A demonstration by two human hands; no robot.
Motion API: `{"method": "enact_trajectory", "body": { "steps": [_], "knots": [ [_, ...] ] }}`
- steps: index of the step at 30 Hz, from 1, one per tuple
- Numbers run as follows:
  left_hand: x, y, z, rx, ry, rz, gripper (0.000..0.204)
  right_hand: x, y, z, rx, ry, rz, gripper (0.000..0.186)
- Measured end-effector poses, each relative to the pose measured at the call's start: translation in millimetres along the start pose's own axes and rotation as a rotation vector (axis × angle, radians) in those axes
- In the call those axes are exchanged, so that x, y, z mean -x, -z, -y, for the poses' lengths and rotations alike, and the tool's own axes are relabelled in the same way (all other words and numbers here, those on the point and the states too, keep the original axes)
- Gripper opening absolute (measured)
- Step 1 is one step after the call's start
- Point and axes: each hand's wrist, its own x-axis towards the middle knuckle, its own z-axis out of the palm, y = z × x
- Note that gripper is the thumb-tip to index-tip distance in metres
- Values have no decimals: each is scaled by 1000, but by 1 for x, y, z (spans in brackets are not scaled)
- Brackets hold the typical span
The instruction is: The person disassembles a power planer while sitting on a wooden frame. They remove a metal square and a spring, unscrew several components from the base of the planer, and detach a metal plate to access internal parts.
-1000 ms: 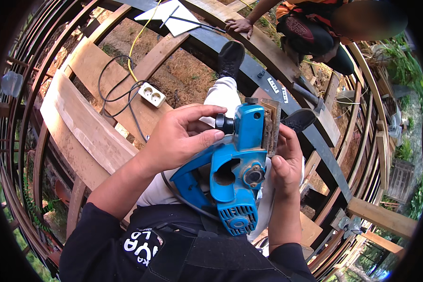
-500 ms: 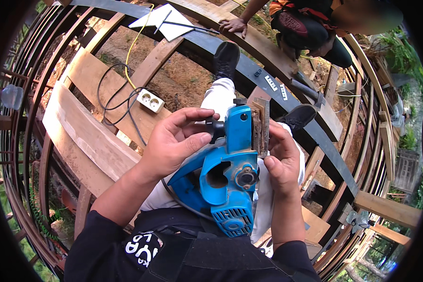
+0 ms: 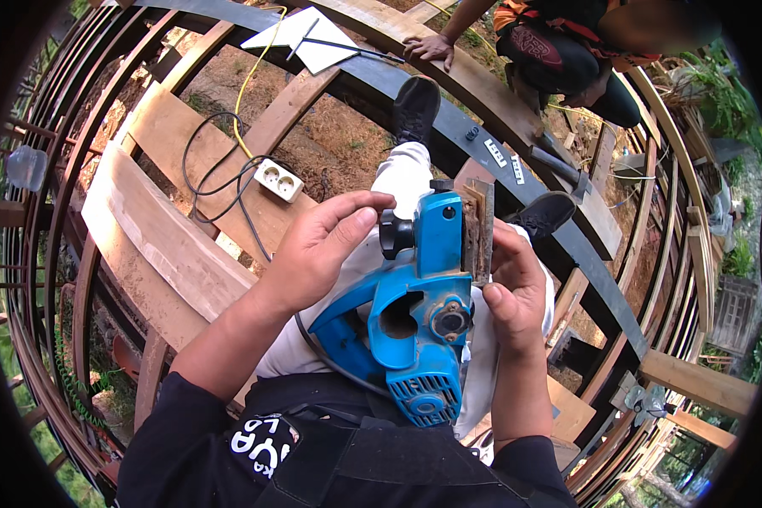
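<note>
A blue electric planer (image 3: 436, 313) rests on its side across my lap, its dusty metal sole turned to the right and its vented motor end toward me. My left hand (image 3: 317, 241) is beside the planer's black knob (image 3: 394, 234); thumb and forefinger are stretched out just left of it, and nothing shows between them. On the other side, my right hand (image 3: 516, 284) grips the planer by its sole (image 3: 480, 233), with the fingers partly hidden behind the edge and the thumb in front. The planer's cord loops past its rear handle.
A white socket block (image 3: 278, 180) with yellow and black cables lies on boards to the left. Beyond my shoes runs a dark metal beam (image 3: 461, 135), bearing white pieces (image 3: 494, 153). A hammer (image 3: 567, 169) lies right of it. Another person's hand (image 3: 429, 49) rests on a plank.
My left fingers have come off the black knob and moved slightly left of it. The right hand stays on the sole, and the whole view has shifted slightly.
</note>
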Motion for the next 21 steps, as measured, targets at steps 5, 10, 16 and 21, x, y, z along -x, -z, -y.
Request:
{"method": "enact_trajectory", "body": {
  "steps": [5,10,16,21],
  "knots": [
    [6,16,-8,71,-444,296,30,1,2,0,-2,-8,-5,67],
    [6,-1,-7,-180,23,88,43,0,-1,1,-17,-13,12,67],
    [3,15,-14,262,-562,515,32,-1,-1,3,20,1,25,66],
    [7,-3,-10,-91,-213,0,34,-1,-4,2,1,18,14,65]
  ]
}}
